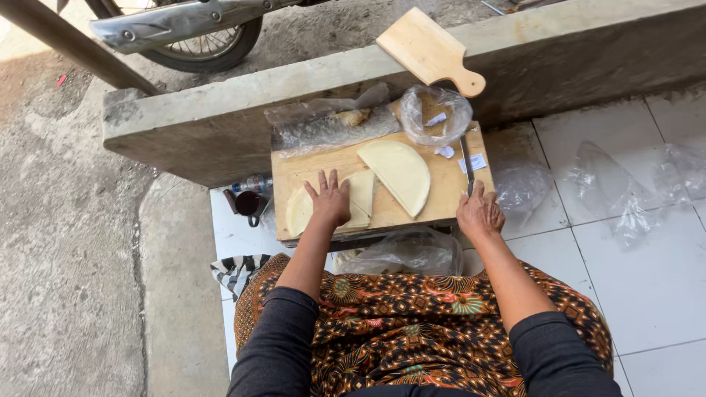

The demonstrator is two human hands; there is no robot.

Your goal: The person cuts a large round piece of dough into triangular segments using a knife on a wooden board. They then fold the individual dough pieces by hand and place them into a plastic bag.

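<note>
Pale dough pieces (353, 200) lie flat at the near left of a wooden cutting board (448, 187), overlapping one another, and the left hand (329, 202) presses down on them with its grip spread wide, fingers fanned and closing on nothing. Just to their right, on the middle of the same board, rests a larger half-round dough piece (401, 174), its straight edge running diagonally and apart from the hand. The right hand (479, 213) sits at the board's near right corner, its grip closed around the handle of a knife (466, 165), whose thin blade runs away from the person along the board's right side. At the far edge of the board lie a crumpled clear plastic bag (331, 125) and a rounded plastic bag (437, 114) with small scraps in it. Beyond them a paddle-shaped wooden board (430, 51) rests on a concrete ledge (184, 125). A dark cup (248, 202) stands left of the cutting board, and more clear plastic wrappers (625, 184) lie on the white tiled floor (647, 279) to the right. A motorcycle wheel (206, 51) stands behind the ledge.
</note>
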